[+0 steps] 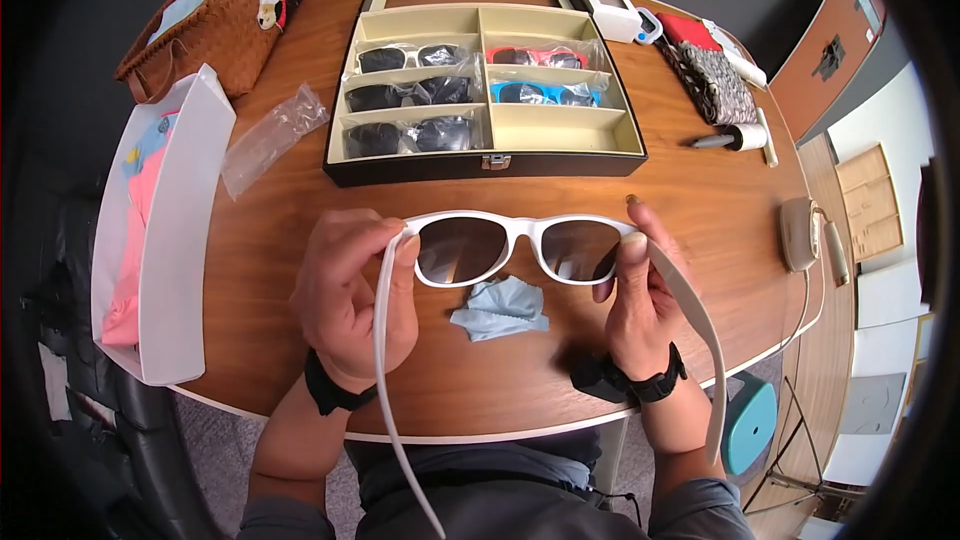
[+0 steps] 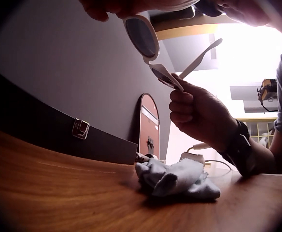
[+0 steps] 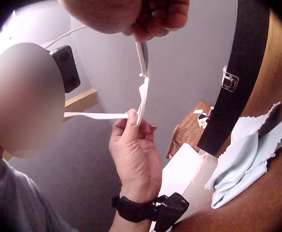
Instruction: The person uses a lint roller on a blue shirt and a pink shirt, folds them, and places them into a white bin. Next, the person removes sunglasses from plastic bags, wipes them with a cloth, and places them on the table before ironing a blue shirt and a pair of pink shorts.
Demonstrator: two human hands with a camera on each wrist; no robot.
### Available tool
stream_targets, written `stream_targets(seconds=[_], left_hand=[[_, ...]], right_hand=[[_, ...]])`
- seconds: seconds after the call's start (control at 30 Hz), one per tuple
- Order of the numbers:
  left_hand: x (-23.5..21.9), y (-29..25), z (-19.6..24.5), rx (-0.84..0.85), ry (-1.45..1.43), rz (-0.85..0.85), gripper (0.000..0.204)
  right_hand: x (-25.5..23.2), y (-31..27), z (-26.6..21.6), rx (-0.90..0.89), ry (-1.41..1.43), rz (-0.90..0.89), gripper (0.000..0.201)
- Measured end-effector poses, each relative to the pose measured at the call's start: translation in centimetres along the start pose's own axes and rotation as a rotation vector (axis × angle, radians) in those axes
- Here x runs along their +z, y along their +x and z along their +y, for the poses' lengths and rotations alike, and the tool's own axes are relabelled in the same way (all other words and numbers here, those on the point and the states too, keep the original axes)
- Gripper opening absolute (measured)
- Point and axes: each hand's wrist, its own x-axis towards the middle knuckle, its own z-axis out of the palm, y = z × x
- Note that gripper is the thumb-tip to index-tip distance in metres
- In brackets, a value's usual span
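Note:
White-framed sunglasses [image 1: 522,227] with dark lenses are held up over the table, their temples unfolded and pointing back toward the person. At the left hinge corner, my left hand [image 1: 352,290] pinches the frame between thumb and fingers. My right hand [image 1: 645,300] pinches the opposite corner, its thumb on the front beside the lens. Beneath the sunglasses a crumpled light-blue cloth [image 1: 503,310] lies on the wooden table [image 1: 270,340]. In the left wrist view the right hand [image 2: 199,111] grips the frame near one temple, above the cloth [image 2: 177,179].
Behind the hands stands an open black display case [image 1: 480,168] with several bagged sunglasses in its compartments. A clear plastic sleeve [image 1: 275,140], a white box [image 1: 165,240] and a woven basket [image 1: 225,25] are on the left. A lint roller [image 1: 745,137] and a corded beige device [image 1: 798,233] lie right.

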Motion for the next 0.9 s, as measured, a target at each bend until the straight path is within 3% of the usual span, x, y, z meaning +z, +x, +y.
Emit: stream_targets(seconds=[0.13,0.43,0.63,0.73,0.83,0.9], left_hand=[[0.0,0.1,-0.1,0.043,0.010,-0.002,0.028],[0.7,-0.2,-0.3,-0.087,0.018,0.077,0.013],[0.9,-0.2,-0.3,-0.084,0.006,0.083,0.011],[0.4,0.4,-0.1,-0.086,-0.002,0.045,0.013],[-0.1,1.0,-0.3,0.033,0.116,-0.100,0.031],[-0.1,1.5,0.0,0.017,0.088,-0.154,0.034]], right_hand=[[-0.1,-0.1,-0.1,-0.048,0.009,0.002,0.030],[-0.4,-0.2,0.1,-0.186,0.000,-0.071,0.032],[-0.3,-0.2,-0.1,-0.160,-0.020,-0.052,0.033],[-0.4,-0.3,-0.2,-0.062,-0.012,-0.040,0.026],[-0.9,-0.1,0.4,-0.031,-0.096,-0.055,0.018],[-0.2,0.1,-0.2,0.014,-0.021,-0.004,0.017]])
